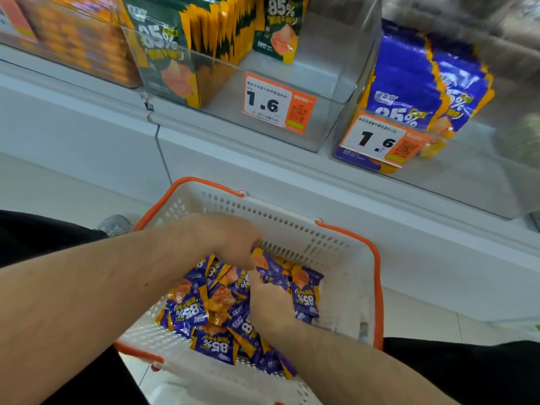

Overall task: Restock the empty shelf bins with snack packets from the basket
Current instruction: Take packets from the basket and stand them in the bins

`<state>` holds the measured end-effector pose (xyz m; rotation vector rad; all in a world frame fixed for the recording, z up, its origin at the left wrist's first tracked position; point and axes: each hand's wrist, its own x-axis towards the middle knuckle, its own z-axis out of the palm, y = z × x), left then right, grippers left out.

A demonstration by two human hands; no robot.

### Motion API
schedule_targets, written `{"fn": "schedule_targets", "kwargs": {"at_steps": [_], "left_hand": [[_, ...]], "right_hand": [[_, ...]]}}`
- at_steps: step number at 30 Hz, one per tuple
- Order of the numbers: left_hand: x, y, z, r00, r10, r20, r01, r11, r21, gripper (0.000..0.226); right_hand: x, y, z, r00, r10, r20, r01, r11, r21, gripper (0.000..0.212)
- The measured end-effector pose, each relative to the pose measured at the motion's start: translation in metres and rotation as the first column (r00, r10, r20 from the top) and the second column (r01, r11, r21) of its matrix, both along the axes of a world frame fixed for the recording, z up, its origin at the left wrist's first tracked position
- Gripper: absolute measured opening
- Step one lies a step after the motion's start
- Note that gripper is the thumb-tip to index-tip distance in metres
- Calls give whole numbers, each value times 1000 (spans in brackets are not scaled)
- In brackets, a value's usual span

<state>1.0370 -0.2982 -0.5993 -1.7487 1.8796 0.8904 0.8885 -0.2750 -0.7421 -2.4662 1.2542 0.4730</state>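
A white basket [327, 244] with an orange rim sits low in front of me, holding several purple and orange snack packets [216, 311]. My left hand [230, 241] reaches in from the left, its fingers curled down onto the packets at the far side of the pile. My right hand [271, 305] is pressed into the pile from below, fingers closed among the packets. Above, a clear shelf bin [482, 182] holds matching purple packets [409, 80] standing upright behind a 1.6 price tag [380, 140].
Another clear bin [315, 83] to the left holds dark green and orange packets [175, 54] and a 1.6 price tag [277, 103]. A white shelf front [292, 176] runs behind the basket. A grey shoe [117, 225] stands on the pale floor at the left.
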Motion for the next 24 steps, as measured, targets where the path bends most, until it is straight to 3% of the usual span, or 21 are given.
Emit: {"fn": "schedule_targets", "kwargs": {"at_steps": [1, 4, 7, 8, 11, 13, 15, 17, 19, 22, 24], "left_hand": [[-2, 1, 4, 1000, -3, -6, 3, 1000, 0, 51], [-8, 6, 14, 1000, -10, -26, 10, 1000, -17, 68], [-10, 11, 13, 999, -21, -36, 19, 998, -53, 89], [-11, 12, 11, 999, -35, -32, 32, 996, -81, 97], [-21, 17, 12, 997, -78, 6, 77, 955, -286, 99], [-31, 15, 14, 996, -94, 7, 84, 853, -515, 77], [-39, 12, 16, 987, -66, -149, -54, 732, -679, 46], [-47, 6, 25, 918, 18, -397, -314, 644, -698, 23], [-52, -2, 34, 783, 139, -606, -551, 608, -572, 11], [-60, -22, 50, 592, 211, -778, -708, 598, -376, 21], [-65, -37, 63, 548, 178, -818, -711, 615, -342, 18]], "right_hand": [[-1, -8, 11, 999, -33, 38, 32, 999, 26, 74], [-6, -40, 56, 968, -230, 98, 210, 961, 178, 19], [-13, -70, 97, 892, -442, 95, 387, 855, 346, 24], [-17, -78, 110, 838, -530, 127, 439, 795, 418, 19], [-36, -94, 144, 389, -894, 224, 520, 414, 747, 16], [-48, -98, 171, 294, -941, 168, 448, 291, 846, 17], [-59, -100, 195, 279, -952, 128, 386, 233, 892, 17], [-71, -101, 218, 346, -923, 167, 396, 306, 866, 20], [-84, -105, 233, 428, -864, 263, 436, 453, 778, 33], [-104, -115, 254, 336, -783, 524, 437, 623, 649, 49], [-112, -117, 266, 286, -680, 675, 407, 724, 557, 37]]}}
